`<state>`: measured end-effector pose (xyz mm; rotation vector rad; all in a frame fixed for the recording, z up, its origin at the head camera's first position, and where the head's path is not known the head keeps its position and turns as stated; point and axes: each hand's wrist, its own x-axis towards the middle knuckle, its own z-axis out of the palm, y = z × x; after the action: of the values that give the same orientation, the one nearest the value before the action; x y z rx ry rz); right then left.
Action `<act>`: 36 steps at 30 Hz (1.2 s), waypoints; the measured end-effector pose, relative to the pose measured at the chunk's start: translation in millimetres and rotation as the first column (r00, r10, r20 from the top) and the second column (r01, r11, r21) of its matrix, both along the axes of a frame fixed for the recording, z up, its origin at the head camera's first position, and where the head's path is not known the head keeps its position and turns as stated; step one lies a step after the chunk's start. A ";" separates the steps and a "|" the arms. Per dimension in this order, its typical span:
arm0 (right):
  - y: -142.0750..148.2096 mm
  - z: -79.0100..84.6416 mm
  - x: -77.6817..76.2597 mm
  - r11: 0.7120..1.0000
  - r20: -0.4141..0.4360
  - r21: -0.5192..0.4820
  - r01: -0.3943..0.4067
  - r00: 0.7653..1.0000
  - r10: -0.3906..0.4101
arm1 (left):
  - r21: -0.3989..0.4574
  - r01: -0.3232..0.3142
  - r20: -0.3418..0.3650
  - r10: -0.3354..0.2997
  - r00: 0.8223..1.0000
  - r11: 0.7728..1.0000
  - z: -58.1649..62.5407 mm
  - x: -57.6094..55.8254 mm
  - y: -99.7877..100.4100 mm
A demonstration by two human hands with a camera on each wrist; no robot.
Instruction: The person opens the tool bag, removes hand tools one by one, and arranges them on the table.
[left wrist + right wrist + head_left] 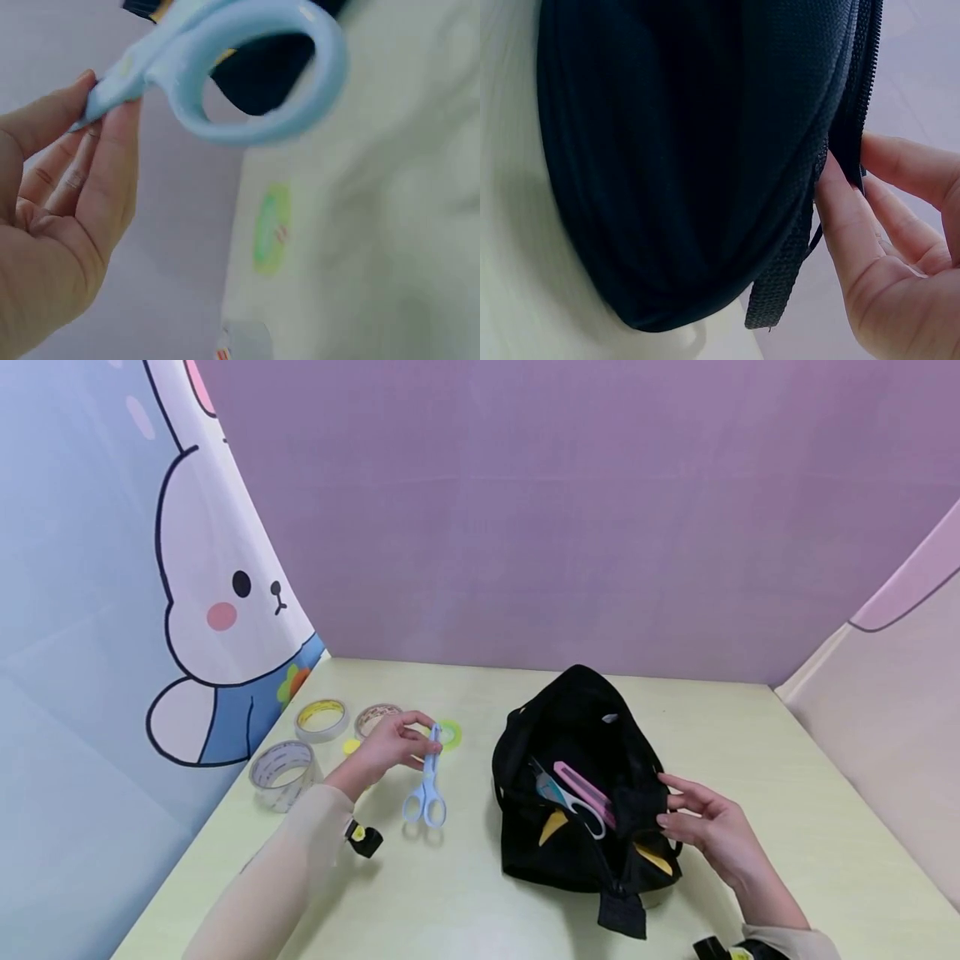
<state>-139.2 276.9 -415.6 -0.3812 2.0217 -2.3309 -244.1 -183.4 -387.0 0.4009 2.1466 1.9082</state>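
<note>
Right hand (716, 835) at the right edge of the black fabric bag (532, 856); grip pinches the zipped rim, thumb and fingertips either side of it per right wrist view. Bag sits on the pale cream worktop (465, 910), right of centre in head view, mouth gaping toward the wearer. Inside it: a slim pink cutter-like tool (585, 793) lying aslant, and teal-and-white scissors (551, 787) beside it, loop near the front rim. Left hand (390, 745), left of the bag and well apart from it, grip closed on light-blue plastic-handled scissors (430, 781), thumb and fingertips pinching the blade end. Key relation: scissors hang below the left fingertips, off the worktop, long axis near upright, loops down; bag mouth is off to their right, a gap of bare worktop between. Left hand is the one on them; right hand is beyond the bag. Around and past the left hand: wide clear tape roll (285, 795), tape roll with yellow core (322, 737), tape roll with brown-printed core (366, 716) partly hidden by the hand, bright green ring-shaped roll (456, 735). Plain purple backdrop (525, 527) farthest.
</note>
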 end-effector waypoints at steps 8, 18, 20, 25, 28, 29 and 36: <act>-0.3 -0.5 -0.6 1.000 -0.001 0.013 0.000 1.000 0.000 | -0.109 -0.105 0.040 0.110 0.993 0.989 -30.6 4.1 -8.6; -0.1 -0.5 -0.5 1.000 -0.002 0.016 0.001 1.000 -0.001 | -0.276 -0.260 0.002 0.272 0.962 0.925 -48.9 3.0 -6.3; -0.3 -0.5 -0.6 1.000 0.001 0.015 0.001 1.000 -0.002 | -0.302 -0.281 -0.008 0.293 0.956 0.911 -49.7 2.9 -5.6; -0.8 -0.4 -0.8 1.000 0.005 0.013 0.003 1.000 -0.003 | -0.358 -0.305 -0.049 0.308 0.950 0.882 -51.3 0.8 -5.5; -0.9 -0.3 -0.8 1.000 0.004 0.015 0.007 1.000 -0.007 | -0.391 -0.302 -0.076 0.296 0.952 0.870 -51.8 -0.2 -6.7; -0.9 -0.3 -0.8 1.000 0.004 0.017 0.008 1.000 -0.008 | -0.405 -0.299 -0.085 0.290 0.953 0.864 -52.2 -0.5 -7.3; -0.6 -0.2 -0.8 1.000 0.004 0.022 0.004 1.000 -0.004 | -0.470 -0.265 -0.119 0.237 0.964 0.842 -52.8 -1.5 -9.1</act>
<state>-139.9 276.2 -415.8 -0.3721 2.0468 -2.3074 -245.6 -192.6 -439.8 0.0724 2.7169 1.3927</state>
